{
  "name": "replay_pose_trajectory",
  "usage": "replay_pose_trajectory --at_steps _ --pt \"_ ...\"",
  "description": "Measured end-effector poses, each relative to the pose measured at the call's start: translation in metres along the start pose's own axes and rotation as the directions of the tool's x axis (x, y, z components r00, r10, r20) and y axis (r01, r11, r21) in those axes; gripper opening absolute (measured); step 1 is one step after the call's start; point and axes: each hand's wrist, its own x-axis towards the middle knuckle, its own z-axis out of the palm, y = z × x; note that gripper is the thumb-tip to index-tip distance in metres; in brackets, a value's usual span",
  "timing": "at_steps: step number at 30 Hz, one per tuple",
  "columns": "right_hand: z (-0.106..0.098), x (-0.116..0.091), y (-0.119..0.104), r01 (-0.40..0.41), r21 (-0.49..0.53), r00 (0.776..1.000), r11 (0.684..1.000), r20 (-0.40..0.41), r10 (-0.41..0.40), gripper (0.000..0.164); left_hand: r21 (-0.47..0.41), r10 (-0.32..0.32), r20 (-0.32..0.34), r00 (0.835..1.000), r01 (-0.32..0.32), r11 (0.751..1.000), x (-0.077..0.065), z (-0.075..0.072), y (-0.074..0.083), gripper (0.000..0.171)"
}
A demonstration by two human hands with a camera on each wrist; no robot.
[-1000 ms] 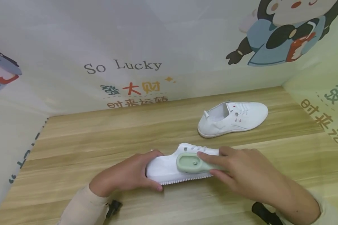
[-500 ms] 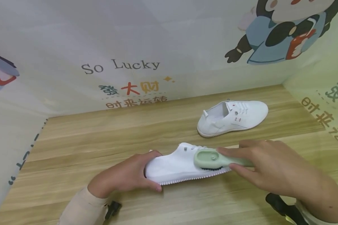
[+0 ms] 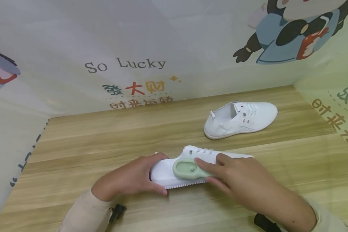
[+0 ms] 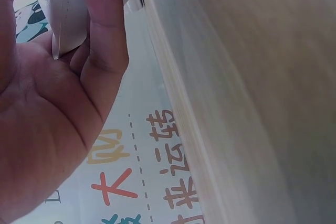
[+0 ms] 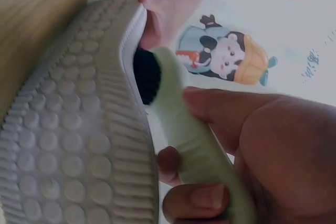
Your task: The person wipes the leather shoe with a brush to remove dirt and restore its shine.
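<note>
A white shoe (image 3: 165,172) lies tilted on its side in the head view, its ridged sole edge toward me. Around its heel, my left hand (image 3: 130,175) grips with thumb and fingers; the left wrist view shows the palm (image 4: 42,108) close behind the heel (image 4: 65,19). My right hand (image 3: 237,177) holds a pale green brush (image 3: 187,169) by its handle, the head lying against the shoe's side near the heel. In the right wrist view, the brush's dark bristles (image 5: 147,77) meet the upper just beyond the studded sole (image 5: 68,124).
A second white shoe (image 3: 240,120) stands upright farther back to the right, toe pointing right. The wood-grain tabletop (image 3: 90,138) meets a printed backdrop (image 3: 191,45) behind and at both sides. Black straps (image 3: 117,212) show near the wrists.
My right hand slid the brush right toward the toe, then back left to nearer the heel than before. The left hand and the held shoe stay nearly still.
</note>
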Motion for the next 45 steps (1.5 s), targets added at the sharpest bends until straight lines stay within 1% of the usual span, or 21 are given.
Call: replay_pose_trajectory --at_steps 5,11,14,17,19,23,28,31,36,42,45 --pt "0.009 0.004 -0.006 -0.004 -0.013 1.000 1.000 -0.020 0.004 0.046 -0.001 0.010 0.006 1.000 -0.010 1.000 0.000 -0.001 0.001 0.065" --pt "0.017 0.010 -0.009 0.040 -0.068 0.991 0.997 -0.122 -0.048 0.047 -0.002 0.011 0.000 1.000 -0.011 1.000 0.000 -0.003 0.001 0.065" --pt "0.019 0.010 -0.010 0.047 -0.078 0.988 0.996 -0.140 -0.058 0.047 -0.009 0.012 0.001 1.000 -0.012 1.000 0.001 -0.002 0.000 0.064" --pt "0.018 0.009 -0.008 0.038 -0.060 0.992 0.997 -0.121 -0.045 0.046 -0.011 0.009 0.008 1.000 -0.009 1.000 0.001 -0.001 0.000 0.064" --pt "0.014 0.008 -0.004 0.023 -0.048 0.995 0.999 -0.093 -0.027 0.046 -0.003 0.004 0.005 1.000 -0.004 1.000 0.001 -0.002 0.000 0.064" --pt "0.000 0.003 0.005 -0.013 -0.017 1.000 1.000 -0.022 0.012 0.045 0.015 -0.003 0.001 1.000 0.003 1.000 0.003 -0.002 0.000 0.063" --pt "-0.018 -0.005 0.020 -0.052 0.017 0.997 0.999 0.059 0.051 0.042 0.021 -0.013 0.002 1.000 0.013 1.000 0.002 -0.002 0.000 0.063" --pt "-0.028 -0.009 0.029 -0.075 0.011 0.995 0.997 0.071 0.074 0.041 0.030 -0.016 -0.010 1.000 0.016 0.999 0.001 -0.002 -0.001 0.064" --pt "-0.043 -0.018 0.043 -0.147 0.002 0.986 0.989 0.082 0.147 0.040 0.030 -0.024 -0.011 1.000 0.025 0.999 0.000 -0.001 -0.004 0.064" --pt "-0.050 -0.026 0.058 -0.198 -0.019 0.974 0.980 0.108 0.199 0.039 0.033 -0.038 -0.008 0.999 0.038 0.999 -0.001 -0.001 -0.005 0.066" --pt "-0.051 -0.027 0.061 -0.211 -0.006 0.970 0.977 0.122 0.210 0.040 0.031 -0.032 -0.010 0.999 0.033 0.999 0.000 -0.001 -0.005 0.066"
